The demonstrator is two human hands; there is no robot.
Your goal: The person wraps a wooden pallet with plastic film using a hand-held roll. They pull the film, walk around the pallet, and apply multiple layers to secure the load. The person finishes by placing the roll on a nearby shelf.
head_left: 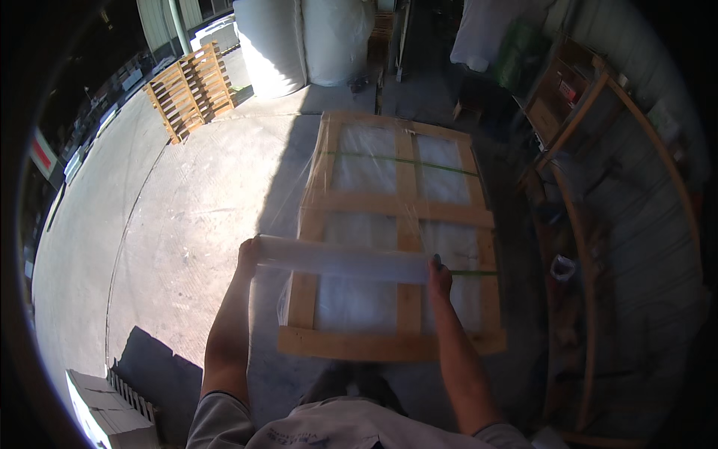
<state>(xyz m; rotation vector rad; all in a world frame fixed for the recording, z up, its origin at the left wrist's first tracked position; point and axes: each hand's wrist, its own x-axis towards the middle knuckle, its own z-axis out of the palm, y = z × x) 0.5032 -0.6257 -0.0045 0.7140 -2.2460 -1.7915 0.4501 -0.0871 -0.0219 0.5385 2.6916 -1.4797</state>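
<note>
I hold a roll of clear stretch film (344, 259) level in front of me. My left hand (247, 256) grips its left end and my right hand (438, 276) grips its right end. A sheet of film runs from the roll up over a wooden-framed crate (407, 206) lying below the roll. The crate holds white panels and has green straps across it. Its near edge board (374, 344) lies just ahead of my body.
Concrete floor (179, 224) spreads to the left in sunlight. A stack of wooden pallets (191, 90) stands far left, big white bags (307, 41) behind. Curved wooden frames and shelving (591, 247) line the right side. A white block stack (105, 411) sits lower left.
</note>
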